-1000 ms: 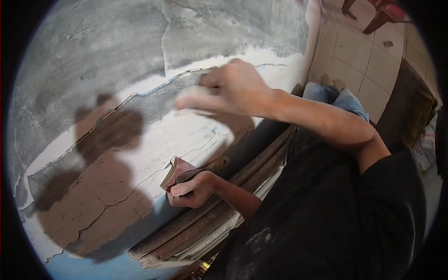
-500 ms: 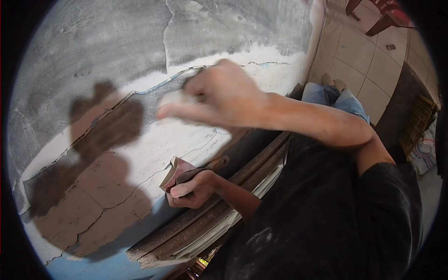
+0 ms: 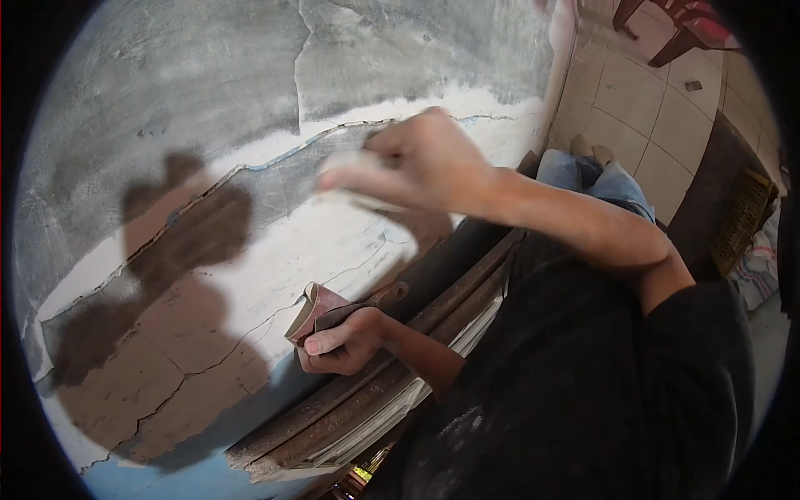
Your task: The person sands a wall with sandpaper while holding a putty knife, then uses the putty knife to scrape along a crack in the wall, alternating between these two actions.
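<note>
My right hand is at the wall, fingers bent and thumb stretched left, partly blurred. A pale, thin thing shows under its thumb, too smeared to name. The hand is beside a long crack between grey and white patches. Lower down, my left hand closes round a curled reddish sheet, pale inside, which looks like sandpaper, and a tool with a wooden handle. The tool's blade end is mostly hidden.
Worn brown wooden rails run diagonally below my left hand. Bare brownish plaster with a branching crack lies in shadow. Top right are a red chair and floor tiles. A perforated basket and a striped cloth are at the right.
My right hand moved left along the wall, then back to the right. My left hand has kept its hold and barely moved.
</note>
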`<control>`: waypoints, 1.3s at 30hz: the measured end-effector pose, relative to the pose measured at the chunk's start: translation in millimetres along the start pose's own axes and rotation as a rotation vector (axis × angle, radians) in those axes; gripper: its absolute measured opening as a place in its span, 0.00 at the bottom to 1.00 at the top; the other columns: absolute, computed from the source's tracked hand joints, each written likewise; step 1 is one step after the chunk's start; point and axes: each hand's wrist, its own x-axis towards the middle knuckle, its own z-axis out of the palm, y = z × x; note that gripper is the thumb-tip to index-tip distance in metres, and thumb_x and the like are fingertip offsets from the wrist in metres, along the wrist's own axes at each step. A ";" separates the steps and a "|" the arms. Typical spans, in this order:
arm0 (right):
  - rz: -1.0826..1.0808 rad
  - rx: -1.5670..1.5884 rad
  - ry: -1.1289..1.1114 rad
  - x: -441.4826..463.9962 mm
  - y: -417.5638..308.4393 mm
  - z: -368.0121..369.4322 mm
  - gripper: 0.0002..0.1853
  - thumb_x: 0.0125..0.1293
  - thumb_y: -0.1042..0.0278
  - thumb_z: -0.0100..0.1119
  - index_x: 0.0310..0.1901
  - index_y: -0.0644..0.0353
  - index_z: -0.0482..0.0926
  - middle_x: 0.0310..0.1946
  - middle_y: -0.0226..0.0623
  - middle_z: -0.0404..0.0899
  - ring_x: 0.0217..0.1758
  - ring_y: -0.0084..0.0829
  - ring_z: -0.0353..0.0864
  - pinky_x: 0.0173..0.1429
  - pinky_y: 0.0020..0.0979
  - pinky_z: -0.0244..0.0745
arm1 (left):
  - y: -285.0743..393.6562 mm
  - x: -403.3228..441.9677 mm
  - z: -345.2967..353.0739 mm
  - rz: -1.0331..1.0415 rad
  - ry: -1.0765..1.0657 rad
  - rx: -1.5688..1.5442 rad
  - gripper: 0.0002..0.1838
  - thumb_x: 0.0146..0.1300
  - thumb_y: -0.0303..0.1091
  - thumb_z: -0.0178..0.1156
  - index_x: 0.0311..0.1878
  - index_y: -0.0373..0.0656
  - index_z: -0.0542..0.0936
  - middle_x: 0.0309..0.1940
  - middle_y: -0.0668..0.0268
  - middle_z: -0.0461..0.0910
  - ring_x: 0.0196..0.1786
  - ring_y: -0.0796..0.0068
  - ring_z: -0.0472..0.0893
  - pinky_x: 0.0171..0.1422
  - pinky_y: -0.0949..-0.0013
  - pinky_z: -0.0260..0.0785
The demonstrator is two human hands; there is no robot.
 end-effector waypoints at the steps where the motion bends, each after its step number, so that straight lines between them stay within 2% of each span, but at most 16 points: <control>1: 0.045 0.024 0.000 -3.0 11.0 -4.6 0.37 0.59 0.33 0.62 0.08 0.59 0.71 0.04 0.31 0.62 0.06 0.25 0.60 0.14 0.32 0.57 | 0.3 -0.9 1.8 0.020 0.008 0.018 0.26 0.76 0.47 0.45 0.30 0.32 0.72 0.31 0.60 0.71 0.34 0.69 0.73 0.41 0.66 0.69; 2: 0.104 0.051 0.006 -7.2 17.7 -7.0 0.37 0.58 0.33 0.62 0.07 0.59 0.71 0.03 0.30 0.61 0.07 0.24 0.59 0.14 0.31 0.57 | -0.7 -0.4 2.2 0.045 0.002 0.035 0.25 0.76 0.47 0.44 0.30 0.33 0.72 0.32 0.62 0.71 0.33 0.71 0.73 0.40 0.67 0.69; 3: 0.015 -0.001 0.065 -1.7 12.5 -3.1 0.37 0.57 0.34 0.64 0.08 0.60 0.72 0.04 0.30 0.62 0.07 0.22 0.60 0.14 0.29 0.55 | -1.5 0.7 0.0 0.073 -0.018 0.050 0.25 0.77 0.47 0.43 0.29 0.34 0.72 0.32 0.63 0.70 0.32 0.73 0.72 0.38 0.68 0.69; 7: 0.046 -0.009 -0.022 6.0 2.0 -4.4 0.34 0.55 0.36 0.68 0.11 0.63 0.77 0.06 0.31 0.67 0.09 0.19 0.63 0.15 0.24 0.56 | 0.8 0.2 0.8 0.030 -0.005 0.037 0.24 0.77 0.46 0.43 0.29 0.35 0.70 0.31 0.64 0.70 0.32 0.74 0.72 0.38 0.69 0.68; 10: 0.258 0.087 0.029 -19.0 36.5 -5.6 0.34 0.55 0.35 0.68 0.12 0.63 0.78 0.06 0.30 0.68 0.10 0.18 0.63 0.15 0.24 0.56 | -4.8 1.3 0.5 0.114 0.001 0.056 0.24 0.77 0.46 0.43 0.28 0.36 0.70 0.31 0.64 0.70 0.32 0.74 0.72 0.38 0.69 0.68; 15: 0.170 -0.051 -0.046 -2.5 12.2 -10.4 0.33 0.54 0.36 0.69 0.11 0.61 0.77 0.06 0.29 0.67 0.11 0.16 0.60 0.16 0.24 0.54 | -1.2 -0.8 -1.2 0.048 0.001 0.066 0.24 0.77 0.46 0.43 0.29 0.35 0.70 0.31 0.63 0.70 0.33 0.72 0.72 0.39 0.67 0.68; 18: 0.198 -0.001 0.016 -16.7 26.6 -9.9 0.33 0.55 0.37 0.68 0.11 0.62 0.77 0.06 0.29 0.66 0.11 0.16 0.60 0.15 0.24 0.54 | -3.9 0.3 -1.7 0.067 -0.010 0.045 0.24 0.76 0.46 0.43 0.29 0.35 0.70 0.31 0.62 0.70 0.34 0.71 0.73 0.40 0.67 0.69; 19: 0.331 -0.016 -0.072 -20.3 29.8 -16.2 0.33 0.56 0.36 0.67 0.12 0.62 0.78 0.05 0.29 0.66 0.10 0.17 0.60 0.15 0.25 0.54 | -2.8 -0.2 -0.4 0.080 -0.008 0.042 0.24 0.76 0.46 0.44 0.29 0.35 0.70 0.31 0.62 0.70 0.34 0.71 0.73 0.41 0.67 0.69; 22: 0.151 0.094 0.047 -12.2 21.7 -8.6 0.33 0.56 0.35 0.67 0.11 0.61 0.78 0.05 0.28 0.64 0.10 0.17 0.58 0.15 0.25 0.52 | 0.0 -0.8 1.9 0.020 0.022 0.020 0.24 0.76 0.45 0.44 0.28 0.35 0.70 0.32 0.62 0.71 0.35 0.70 0.74 0.41 0.67 0.69; 23: 0.218 0.117 -0.057 -6.4 12.8 -9.1 0.34 0.56 0.35 0.67 0.11 0.61 0.78 0.05 0.28 0.65 0.10 0.18 0.60 0.15 0.25 0.53 | 0.2 -1.0 0.4 0.026 0.013 0.029 0.24 0.76 0.45 0.45 0.28 0.35 0.70 0.32 0.62 0.71 0.35 0.70 0.74 0.41 0.67 0.69; 26: 0.181 -0.031 -0.046 -1.2 8.7 -8.1 0.35 0.56 0.34 0.66 0.10 0.60 0.75 0.05 0.27 0.63 0.10 0.18 0.59 0.15 0.26 0.53 | 1.2 0.1 0.2 0.048 -0.002 0.039 0.23 0.76 0.44 0.45 0.28 0.34 0.70 0.33 0.62 0.71 0.35 0.69 0.74 0.41 0.66 0.69; 27: 0.165 0.058 0.030 -10.6 18.2 -6.7 0.36 0.56 0.34 0.66 0.09 0.61 0.73 0.04 0.27 0.61 0.10 0.19 0.57 0.15 0.27 0.51 | -0.1 -0.3 0.4 0.055 0.001 0.035 0.23 0.76 0.43 0.45 0.28 0.34 0.70 0.33 0.62 0.71 0.35 0.69 0.74 0.41 0.66 0.69; 30: 0.237 0.057 0.019 -21.3 37.7 -6.4 0.37 0.55 0.33 0.67 0.08 0.61 0.69 0.04 0.27 0.57 0.10 0.20 0.53 0.15 0.30 0.48 | 1.1 -0.6 3.1 0.027 0.014 -0.016 0.23 0.76 0.43 0.46 0.28 0.34 0.70 0.33 0.61 0.72 0.36 0.68 0.74 0.41 0.65 0.69; 34: 0.221 0.050 -0.010 6.2 0.8 -13.3 0.37 0.53 0.33 0.68 0.08 0.62 0.70 0.04 0.27 0.57 0.11 0.20 0.54 0.16 0.29 0.49 | 0.3 1.4 -1.6 0.098 -0.014 0.057 0.23 0.76 0.42 0.45 0.28 0.34 0.71 0.33 0.60 0.72 0.36 0.68 0.74 0.41 0.65 0.69; 38: 0.259 0.062 0.058 -20.0 41.2 -10.6 0.35 0.52 0.35 0.70 0.09 0.62 0.74 0.04 0.28 0.61 0.11 0.17 0.58 0.15 0.25 0.51 | -4.9 0.8 -0.8 0.126 -0.015 0.027 0.23 0.76 0.42 0.44 0.28 0.34 0.70 0.33 0.61 0.72 0.34 0.70 0.73 0.41 0.67 0.69; 39: 0.309 0.091 0.063 -19.2 35.6 -11.5 0.34 0.53 0.35 0.70 0.11 0.63 0.78 0.05 0.28 0.63 0.11 0.16 0.60 0.14 0.24 0.52 | -2.3 -0.7 0.6 0.044 -0.010 -0.012 0.23 0.76 0.42 0.44 0.28 0.34 0.70 0.33 0.61 0.72 0.34 0.71 0.73 0.41 0.66 0.69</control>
